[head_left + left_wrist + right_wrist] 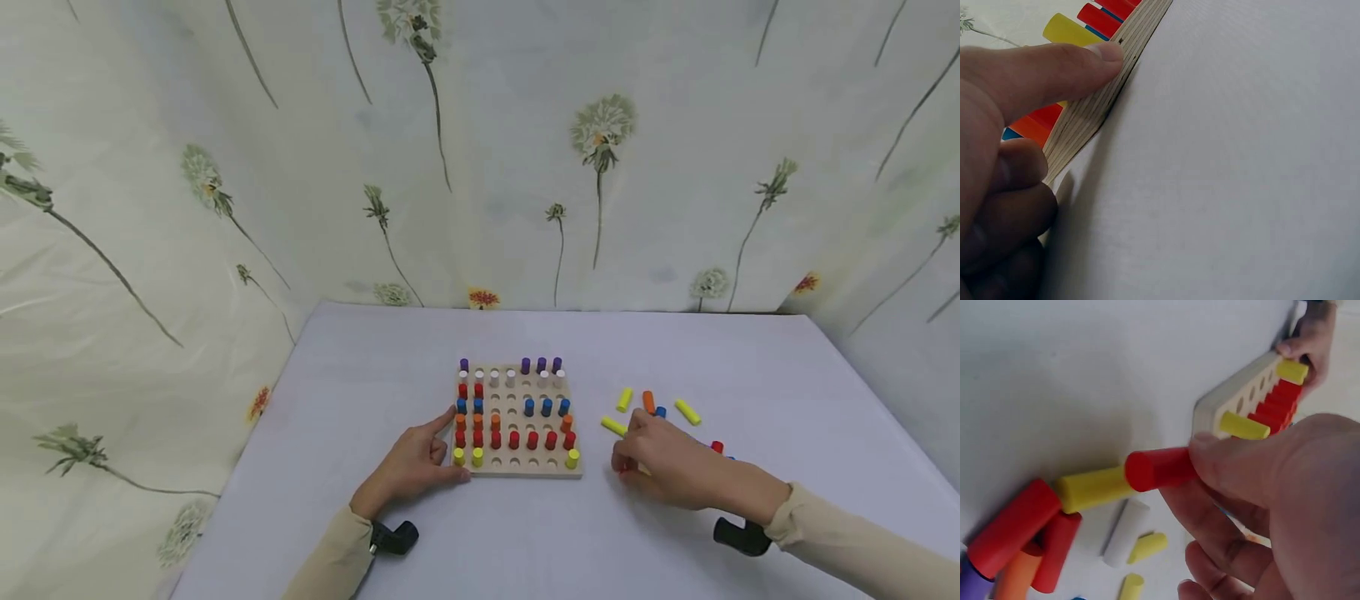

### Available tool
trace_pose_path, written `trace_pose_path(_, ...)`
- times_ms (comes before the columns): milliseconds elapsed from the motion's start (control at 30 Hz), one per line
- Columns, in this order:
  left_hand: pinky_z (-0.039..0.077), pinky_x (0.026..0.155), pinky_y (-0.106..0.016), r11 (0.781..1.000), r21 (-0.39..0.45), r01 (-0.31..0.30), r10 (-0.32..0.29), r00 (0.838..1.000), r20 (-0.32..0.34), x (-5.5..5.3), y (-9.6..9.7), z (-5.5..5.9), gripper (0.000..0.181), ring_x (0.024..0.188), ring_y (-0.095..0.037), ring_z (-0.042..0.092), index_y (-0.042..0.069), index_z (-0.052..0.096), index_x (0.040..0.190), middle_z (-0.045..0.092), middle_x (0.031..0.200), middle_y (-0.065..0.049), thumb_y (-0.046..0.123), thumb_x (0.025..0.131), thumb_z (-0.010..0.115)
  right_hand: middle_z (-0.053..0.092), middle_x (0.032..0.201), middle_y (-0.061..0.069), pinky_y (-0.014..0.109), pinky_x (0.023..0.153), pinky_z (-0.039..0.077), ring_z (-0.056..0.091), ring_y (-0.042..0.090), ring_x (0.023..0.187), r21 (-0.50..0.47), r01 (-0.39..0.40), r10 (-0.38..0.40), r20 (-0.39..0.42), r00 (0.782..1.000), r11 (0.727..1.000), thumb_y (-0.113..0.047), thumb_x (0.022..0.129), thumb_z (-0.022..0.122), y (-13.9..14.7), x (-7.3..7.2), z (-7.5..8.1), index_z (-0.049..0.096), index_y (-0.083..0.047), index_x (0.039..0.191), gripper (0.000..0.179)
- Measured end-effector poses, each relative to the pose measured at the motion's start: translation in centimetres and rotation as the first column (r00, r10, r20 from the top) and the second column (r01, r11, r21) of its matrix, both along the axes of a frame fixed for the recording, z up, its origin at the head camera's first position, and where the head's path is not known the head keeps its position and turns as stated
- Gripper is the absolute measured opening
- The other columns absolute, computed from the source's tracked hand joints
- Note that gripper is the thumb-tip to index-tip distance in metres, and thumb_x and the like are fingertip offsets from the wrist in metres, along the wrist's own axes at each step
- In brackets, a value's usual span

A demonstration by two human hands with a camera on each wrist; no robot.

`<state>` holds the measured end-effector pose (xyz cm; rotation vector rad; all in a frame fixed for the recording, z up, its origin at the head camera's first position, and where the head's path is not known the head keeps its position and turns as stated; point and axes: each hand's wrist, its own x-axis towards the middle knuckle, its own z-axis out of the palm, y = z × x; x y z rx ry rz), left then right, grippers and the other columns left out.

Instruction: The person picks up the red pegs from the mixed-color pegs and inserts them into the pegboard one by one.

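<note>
A wooden pegboard lies on the table with rows of purple, white, red, blue, orange and yellow pegs standing in it; several holes show no peg. At its left side, my left hand holds the board, index finger along the left edge and thumb at the near left corner. The thumb presses the layered side of the board in the left wrist view. To the right of the board, my right hand pinches a red peg between thumb and fingers, above loose pegs.
Loose pegs lie right of the board, among them a yellow peg, an orange peg and a white peg. A red peg lies beside them. Behind the white table hangs a dandelion-print cloth.
</note>
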<state>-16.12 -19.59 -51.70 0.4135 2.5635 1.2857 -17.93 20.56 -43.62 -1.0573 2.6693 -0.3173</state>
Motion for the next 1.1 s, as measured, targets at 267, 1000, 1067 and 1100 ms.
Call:
trace_pose_path(267,0.030,0.055,-0.022,1.000,0.004,-0.005,0.005,1.000,-0.017,-0.1,0.1,0.0,0.101,0.052,-0.004,0.033,0.003,0.034,0.165,0.040,0.059,0.011,0.030,0.086,0.091,0.065,0.085,-0.019,0.034,0.080,0.044,0.047,0.014,0.096,-0.037,-0.071,0.064,-0.158,0.985,0.997,-0.012,0.088,0.086,-1.1,-1.5,1.2,0.080,-0.023,0.092,0.013)
trace_pose_path(1000,0.030,0.055,-0.022,1.000,-0.001,-0.008,0.008,1.000,-0.008,0.1,0.1,0.3,0.101,0.054,-0.005,0.034,0.002,0.035,0.164,0.042,0.059,0.011,0.028,0.085,0.091,0.075,0.079,-0.007,0.049,0.087,0.040,0.052,0.023,0.099,-0.137,-0.081,0.005,-0.478,0.878,0.987,-0.010,0.084,0.089,-7.7,-6.2,2.8,0.086,-0.020,0.090,0.011)
trace_pose_path(1067,0.030,0.054,-0.022,1.000,-0.002,-0.004,0.004,1.000,-0.011,0.0,0.1,0.2,0.101,0.053,-0.005,0.034,0.001,0.035,0.164,0.042,0.059,0.011,0.028,0.085,0.091,0.075,0.079,-0.006,0.051,0.090,0.040,0.053,0.024,0.102,-0.129,-0.080,0.009,-0.480,0.877,0.988,-0.010,0.086,0.087,-8.7,-6.5,2.6,0.087,-0.019,0.092,0.012)
trace_pose_path(1100,0.030,0.055,-0.022,1.000,-0.001,-0.003,0.003,1.000,-0.012,0.0,0.0,0.1,0.101,0.053,-0.005,0.034,0.001,0.035,0.164,0.042,0.059,0.011,0.028,0.085,0.091,0.075,0.079,-0.005,0.052,0.091,0.039,0.053,0.024,0.102,-0.128,-0.081,0.010,-0.482,0.876,0.988,-0.010,0.086,0.087,-9.2,-6.7,2.5,0.087,-0.019,0.093,0.012)
